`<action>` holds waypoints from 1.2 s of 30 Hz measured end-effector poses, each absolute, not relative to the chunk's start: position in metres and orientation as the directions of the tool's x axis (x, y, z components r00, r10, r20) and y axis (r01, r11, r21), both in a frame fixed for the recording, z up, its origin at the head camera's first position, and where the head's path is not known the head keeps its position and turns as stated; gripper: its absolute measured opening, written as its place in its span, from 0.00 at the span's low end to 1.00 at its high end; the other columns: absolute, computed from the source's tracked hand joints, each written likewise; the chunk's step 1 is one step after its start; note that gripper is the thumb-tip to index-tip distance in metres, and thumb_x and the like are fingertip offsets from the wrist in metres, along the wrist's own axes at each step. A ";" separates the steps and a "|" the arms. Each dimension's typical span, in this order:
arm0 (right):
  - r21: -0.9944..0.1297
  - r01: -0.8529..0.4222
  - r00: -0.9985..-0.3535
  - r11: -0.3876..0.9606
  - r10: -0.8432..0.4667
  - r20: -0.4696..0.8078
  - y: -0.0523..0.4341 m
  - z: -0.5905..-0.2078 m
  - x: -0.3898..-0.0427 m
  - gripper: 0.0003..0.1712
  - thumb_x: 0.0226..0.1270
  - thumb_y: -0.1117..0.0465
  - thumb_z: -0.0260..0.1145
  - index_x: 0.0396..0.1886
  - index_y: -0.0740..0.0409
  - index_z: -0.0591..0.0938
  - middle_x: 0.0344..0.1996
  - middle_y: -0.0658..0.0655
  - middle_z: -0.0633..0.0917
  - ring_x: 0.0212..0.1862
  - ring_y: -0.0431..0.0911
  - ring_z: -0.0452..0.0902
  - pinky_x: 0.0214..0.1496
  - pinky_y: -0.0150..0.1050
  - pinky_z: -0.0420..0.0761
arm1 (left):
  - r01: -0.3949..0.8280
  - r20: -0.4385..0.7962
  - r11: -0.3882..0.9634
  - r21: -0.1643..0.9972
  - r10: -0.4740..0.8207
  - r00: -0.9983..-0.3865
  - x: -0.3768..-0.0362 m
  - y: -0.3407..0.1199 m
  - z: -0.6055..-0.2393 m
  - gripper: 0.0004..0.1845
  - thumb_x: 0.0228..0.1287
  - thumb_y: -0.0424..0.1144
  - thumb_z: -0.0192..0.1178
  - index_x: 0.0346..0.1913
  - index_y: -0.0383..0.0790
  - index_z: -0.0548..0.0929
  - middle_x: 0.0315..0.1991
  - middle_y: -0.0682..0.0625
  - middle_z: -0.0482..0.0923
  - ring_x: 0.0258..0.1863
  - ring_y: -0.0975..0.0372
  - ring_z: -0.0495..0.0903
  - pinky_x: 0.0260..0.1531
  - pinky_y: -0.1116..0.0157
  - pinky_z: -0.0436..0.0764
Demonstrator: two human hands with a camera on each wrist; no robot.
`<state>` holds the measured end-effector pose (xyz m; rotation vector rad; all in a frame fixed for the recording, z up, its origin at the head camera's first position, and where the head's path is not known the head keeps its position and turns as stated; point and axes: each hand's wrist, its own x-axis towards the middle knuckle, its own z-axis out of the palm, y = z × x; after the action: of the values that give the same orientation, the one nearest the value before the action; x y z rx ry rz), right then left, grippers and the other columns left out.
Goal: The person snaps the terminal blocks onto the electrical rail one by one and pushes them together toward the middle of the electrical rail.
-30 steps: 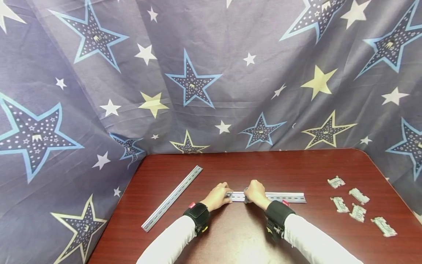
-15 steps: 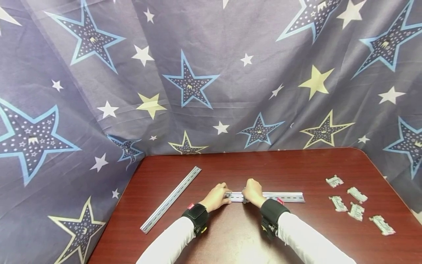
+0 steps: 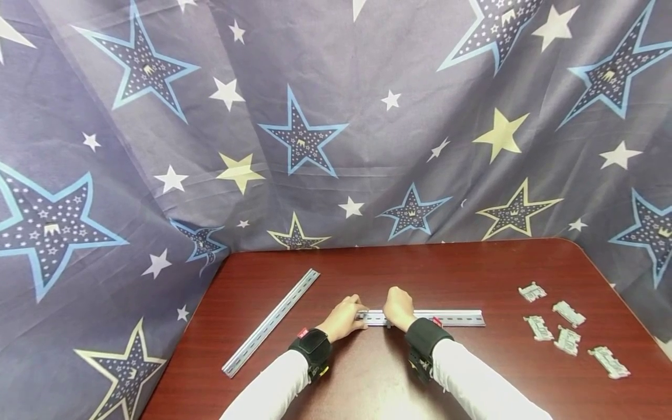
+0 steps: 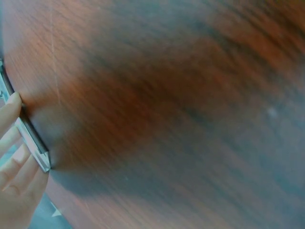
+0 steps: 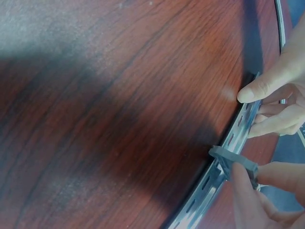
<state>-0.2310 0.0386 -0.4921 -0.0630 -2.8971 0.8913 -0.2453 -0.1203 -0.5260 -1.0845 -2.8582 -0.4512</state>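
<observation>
A slotted metal DIN rail (image 3: 462, 318) lies crosswise on the table. My left hand (image 3: 341, 318) grips it near its left end. In the left wrist view the thumb of that hand (image 4: 18, 179) is on the near edge and the fingers are on the far side. My right hand (image 3: 400, 309) pinches a thin grey terminal block (image 5: 232, 159) between thumb and finger. The block stands across the rail, a short way right of my left hand. In the head view my right hand hides most of it. Whether it is clipped on, I cannot tell.
A second slotted rail (image 3: 270, 322) lies slanted at the left of the brown table (image 3: 357, 385). Several pale terminal blocks (image 3: 568, 340) lie scattered at the right. A star-patterned cloth (image 3: 336, 146) hangs behind the table's back edge.
My right hand has moved a little left along the rail with the grey terminal block, closer to my left hand. The left hand keeps its place on the rail.
</observation>
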 end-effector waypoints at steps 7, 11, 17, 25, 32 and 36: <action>-0.575 -0.019 -0.994 0.818 0.047 0.100 0.046 -0.531 -0.255 0.02 0.37 0.71 0.60 0.12 0.64 0.76 0.17 0.62 0.80 0.24 0.55 0.77 0.25 0.46 0.75 | 0.641 0.121 0.715 0.278 0.636 -0.762 -0.247 -0.120 -0.526 0.13 0.45 0.40 0.67 0.37 0.42 0.84 0.31 0.49 0.70 0.32 0.61 0.69 0.28 0.69 0.68; -0.539 -0.068 -0.985 0.839 0.029 0.169 0.058 -0.630 -0.307 0.08 0.34 0.61 0.67 0.10 0.58 0.75 0.14 0.58 0.78 0.19 0.51 0.74 0.21 0.44 0.72 | 0.637 0.111 0.721 0.271 0.634 -0.765 -0.248 -0.119 -0.525 0.14 0.45 0.40 0.67 0.38 0.42 0.83 0.31 0.50 0.70 0.32 0.62 0.69 0.29 0.69 0.69; -0.569 0.048 -0.996 0.821 0.080 0.031 0.062 -0.601 -0.297 0.15 0.29 0.53 0.74 0.10 0.56 0.76 0.15 0.57 0.79 0.21 0.51 0.76 0.23 0.42 0.73 | 0.635 0.106 0.724 0.269 0.633 -0.767 -0.248 -0.119 -0.524 0.13 0.46 0.40 0.66 0.38 0.42 0.83 0.31 0.50 0.70 0.32 0.62 0.69 0.30 0.69 0.69; -0.603 0.101 -0.990 0.791 0.023 -0.136 0.069 -0.479 -0.227 0.17 0.47 0.53 0.67 0.13 0.63 0.79 0.14 0.58 0.80 0.14 0.47 0.77 0.22 0.36 0.75 | 0.638 0.114 0.719 0.275 0.634 -0.765 -0.248 -0.118 -0.524 0.14 0.45 0.40 0.67 0.38 0.42 0.83 0.31 0.49 0.70 0.32 0.61 0.69 0.29 0.68 0.69; -0.625 0.036 -0.995 0.780 -0.033 -0.097 0.101 -0.471 -0.219 0.09 0.46 0.59 0.65 0.16 0.61 0.79 0.18 0.52 0.80 0.24 0.45 0.73 0.30 0.41 0.72 | 0.627 0.101 0.726 0.281 0.627 -0.772 -0.246 -0.119 -0.524 0.13 0.44 0.40 0.67 0.37 0.42 0.83 0.31 0.50 0.70 0.32 0.62 0.69 0.30 0.69 0.68; -0.637 0.011 -0.996 0.770 -0.047 -0.073 0.118 -0.468 -0.216 0.07 0.46 0.62 0.63 0.18 0.63 0.79 0.19 0.53 0.80 0.23 0.45 0.73 0.29 0.41 0.72 | 0.623 0.096 0.730 0.281 0.625 -0.775 -0.246 -0.119 -0.524 0.14 0.45 0.41 0.67 0.37 0.42 0.83 0.31 0.50 0.70 0.33 0.62 0.69 0.30 0.69 0.68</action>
<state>-0.2158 0.1177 -0.4677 0.0308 -3.0352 1.0936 -0.2456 -0.1192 -0.5244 -1.0560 -2.9264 -0.4727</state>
